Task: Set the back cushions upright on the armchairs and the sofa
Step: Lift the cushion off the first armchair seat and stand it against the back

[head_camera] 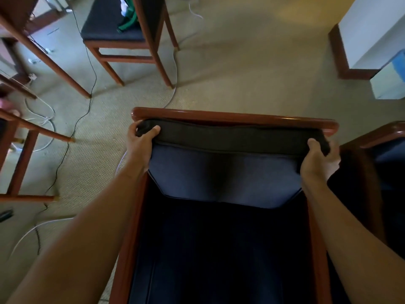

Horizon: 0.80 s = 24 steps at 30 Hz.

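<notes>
Room: beige carpet (252, 62) w/ a fine woven texture, lit from upper right. White wall corner (370, 29) w/ dark wood baseboard at upper right; a pale blue-and-white box (390, 77) sits on the floor just beside it. No surface in use here, everything stands on the carpet.

Around: a wooden chair (122, 36) w/ dark blue seat pad stands upper left, something green and white lying on the seat. More wood legs and frames run along the left edge, incl. a slanted leg (46, 55). Black cable (87, 84) and white cables (43, 119) trail across the carpet between those legs; one white cable (174, 71) loops past the chair's foot toward the armchair. Nothing lies between the camera and the armchair except the person's own bare forearms.

Armchair (234, 116): red-brown wood frame, seen from the front and above, dark seat at bottom centre. Back cushion (223, 172), blue w/ a dark top band, stands against the backrest, top edge right under the wood top rail. Left hand (142, 139) grips the cushion's top left corner, fingers (156, 129) curled over the band. Right hand (320, 156) closed around the top right corner likewise. A second armchair (383, 132) stands just beside, at right, partly cut off.
</notes>
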Tool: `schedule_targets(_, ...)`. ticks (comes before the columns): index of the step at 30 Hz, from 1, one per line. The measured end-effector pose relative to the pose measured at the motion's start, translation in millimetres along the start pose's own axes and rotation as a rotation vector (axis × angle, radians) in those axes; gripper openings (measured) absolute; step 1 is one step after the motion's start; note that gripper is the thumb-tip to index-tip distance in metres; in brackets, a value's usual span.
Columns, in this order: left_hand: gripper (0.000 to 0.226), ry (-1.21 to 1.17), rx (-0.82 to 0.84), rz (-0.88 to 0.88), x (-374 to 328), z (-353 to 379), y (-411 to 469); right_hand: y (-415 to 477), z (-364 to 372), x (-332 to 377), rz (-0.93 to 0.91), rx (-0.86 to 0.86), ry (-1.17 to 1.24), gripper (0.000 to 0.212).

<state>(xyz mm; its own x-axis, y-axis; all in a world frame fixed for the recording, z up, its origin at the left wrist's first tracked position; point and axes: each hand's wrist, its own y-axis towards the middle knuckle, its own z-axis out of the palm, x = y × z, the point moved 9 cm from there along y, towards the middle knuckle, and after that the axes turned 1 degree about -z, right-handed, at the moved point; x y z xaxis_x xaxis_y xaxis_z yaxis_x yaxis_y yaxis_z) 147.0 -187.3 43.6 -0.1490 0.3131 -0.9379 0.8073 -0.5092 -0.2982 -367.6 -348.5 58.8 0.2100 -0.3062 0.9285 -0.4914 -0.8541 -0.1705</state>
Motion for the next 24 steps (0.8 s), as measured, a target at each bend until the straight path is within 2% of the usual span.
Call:
schedule_targets(5,0.049,0.136,-0.022,0.067,18.0,4.2,0.6,0.0,6.8,-19.1,-0.074,0.003,-0.124,0.045)
schedule_targets(11,0.049,0.614,-0.076,0.329,-13.0,10.7,-28.1,-2.1,5.3,-7.1,-0.160,0.038,-0.314,0.045)
schedule_targets(14,0.046,0.916,0.008,0.494,-27.3,17.8,-54.2,-11.4,-3.3,0.9,-0.193,0.087,-0.472,0.054)
schedule_targets(17,0.050,1.107,0.138,0.563,-31.2,34.0,-85.2,-39.2,-19.5,4.0,-0.234,0.186,-0.592,0.062)
schedule_targets(20,0.049,1.182,0.289,0.659,-36.3,67.1,-129.0,-75.9,-57.4,3.0,-0.307,0.214,-0.627,0.063)
schedule_targets(24,0.050,1.107,0.498,0.798,-43.9,116.3,-202.0,-113.4,-130.4,-10.9,-0.283,0.188,-0.747,0.060)
